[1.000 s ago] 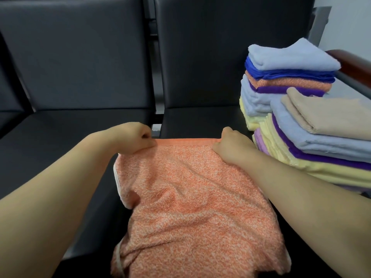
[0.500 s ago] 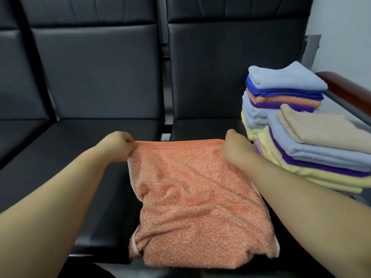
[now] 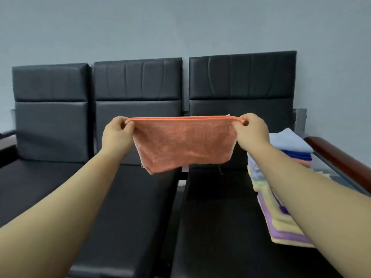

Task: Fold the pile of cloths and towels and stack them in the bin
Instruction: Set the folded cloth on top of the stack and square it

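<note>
An orange towel point(image 3: 183, 144) hangs in the air in front of the black seats, stretched tight along its top edge. My left hand point(image 3: 117, 134) pinches its top left corner and my right hand point(image 3: 251, 130) pinches its top right corner. The towel looks doubled over, with its lower edge hanging free above the seat. On the right seat lie folded towels point(image 3: 289, 142) in light blue, dark blue, orange, yellow and purple; my right forearm hides part of them. No bin is in view.
A row of three black padded seats point(image 3: 128, 197) stands against a pale blue wall. A dark red armrest point(image 3: 337, 155) runs along the far right beside the folded towels.
Both hands have lifted the orange towel off the seat and raised it to chest height, pulling its top edge taut. The view has tilted up to show the seat backs and wall.
</note>
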